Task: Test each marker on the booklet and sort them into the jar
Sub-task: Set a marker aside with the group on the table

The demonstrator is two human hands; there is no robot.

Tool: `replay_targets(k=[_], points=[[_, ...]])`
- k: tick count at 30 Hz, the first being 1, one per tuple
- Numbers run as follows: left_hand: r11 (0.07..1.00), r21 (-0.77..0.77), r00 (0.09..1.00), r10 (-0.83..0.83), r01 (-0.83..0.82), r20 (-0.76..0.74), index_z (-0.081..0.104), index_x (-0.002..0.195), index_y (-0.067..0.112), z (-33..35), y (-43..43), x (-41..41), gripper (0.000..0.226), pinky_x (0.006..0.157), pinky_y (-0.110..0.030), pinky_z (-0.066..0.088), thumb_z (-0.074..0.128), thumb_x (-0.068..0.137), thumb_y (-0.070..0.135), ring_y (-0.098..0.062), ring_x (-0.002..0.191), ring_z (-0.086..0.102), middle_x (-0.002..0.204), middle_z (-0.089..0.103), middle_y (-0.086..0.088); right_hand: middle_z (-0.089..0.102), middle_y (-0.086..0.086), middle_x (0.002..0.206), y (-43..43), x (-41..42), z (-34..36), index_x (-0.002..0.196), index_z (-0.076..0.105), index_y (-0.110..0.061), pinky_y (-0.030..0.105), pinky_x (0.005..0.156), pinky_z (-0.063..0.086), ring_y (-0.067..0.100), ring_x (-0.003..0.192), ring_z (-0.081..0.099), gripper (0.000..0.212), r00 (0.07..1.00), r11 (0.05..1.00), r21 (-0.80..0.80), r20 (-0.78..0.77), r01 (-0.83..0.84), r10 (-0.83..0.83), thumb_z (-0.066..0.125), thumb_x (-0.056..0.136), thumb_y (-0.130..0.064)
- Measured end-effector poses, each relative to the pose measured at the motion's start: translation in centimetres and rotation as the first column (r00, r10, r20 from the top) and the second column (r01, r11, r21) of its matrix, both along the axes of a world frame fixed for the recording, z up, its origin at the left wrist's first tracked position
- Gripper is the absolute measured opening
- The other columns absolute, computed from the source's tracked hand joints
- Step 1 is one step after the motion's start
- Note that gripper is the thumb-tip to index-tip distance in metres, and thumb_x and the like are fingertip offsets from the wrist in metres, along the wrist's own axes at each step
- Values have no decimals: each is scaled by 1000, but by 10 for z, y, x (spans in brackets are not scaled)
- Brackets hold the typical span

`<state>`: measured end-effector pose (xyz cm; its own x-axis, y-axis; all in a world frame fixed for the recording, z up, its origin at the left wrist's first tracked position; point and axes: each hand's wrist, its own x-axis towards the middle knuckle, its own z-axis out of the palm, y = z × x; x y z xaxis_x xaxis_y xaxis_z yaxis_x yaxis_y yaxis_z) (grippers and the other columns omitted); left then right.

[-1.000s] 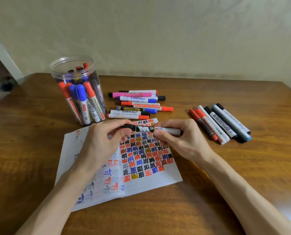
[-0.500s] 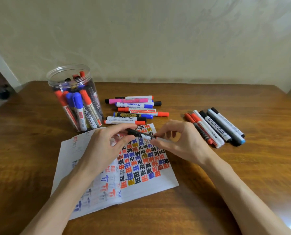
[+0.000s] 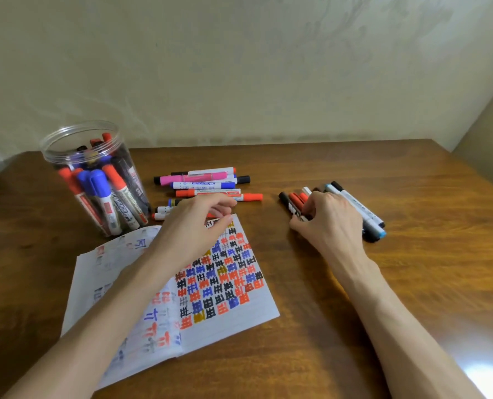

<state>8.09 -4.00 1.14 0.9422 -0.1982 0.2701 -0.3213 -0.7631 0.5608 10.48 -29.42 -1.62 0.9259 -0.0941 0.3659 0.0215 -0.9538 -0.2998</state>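
An open booklet [image 3: 248, 315] covered in red, blue and black test marks lies on the wooden table. My left hand [image 3: 193, 223] hovers over its top edge with fingers loosely curled and holds nothing. My right hand [image 3: 331, 223] is at the right-hand group of markers [image 3: 366, 217], and its fingers pinch a black-capped marker [image 3: 285, 198] at the left side of that group. The rest of this marker is hidden under the hand. A clear plastic jar [image 3: 52, 155] stands upright at the back left with several red, blue and black markers inside.
A pile of several markers [image 3: 205, 185] in pink, blue, red and black lies behind the booklet, partly covered by my left hand. The wall runs along the table's far edge, and the table's right edge is near the right-hand group.
Both hands held the black marker over the booklet. Now my left hand has let go and my right hand has carried the marker rightward to the right-hand group.
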Motion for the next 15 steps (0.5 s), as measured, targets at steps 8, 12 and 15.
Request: replay_targets(k=[8,12,15], points=[[939,337,988,21,-72,153,59,141,27,-10,-37,56,44,111,-37,39,68,98,33,-18,136,44,142,58,2,65,0,107,1,3,-3,110,62,-23,31,76,44,19,98,55,35,996,995,59,44,-81,79,80,84,-39],[864,493,987,27,-104,161,55,146,23,-19,-45,73,51,114,-41,35,65,99,40,-23,138,42,145,54,-2,65,0,113,4,4,-2,114,65,-23,33,88,49,18,104,55,34,991,987,111,81,-118,110,77,88,-41],[843,525,985,31,-116,168,60,142,22,-26,-46,81,47,112,-41,35,62,100,43,-24,135,42,141,56,-3,66,1,113,7,6,-5,113,66,-22,33,89,49,18,103,55,32,986,983,116,112,-139,126,75,90,-41]])
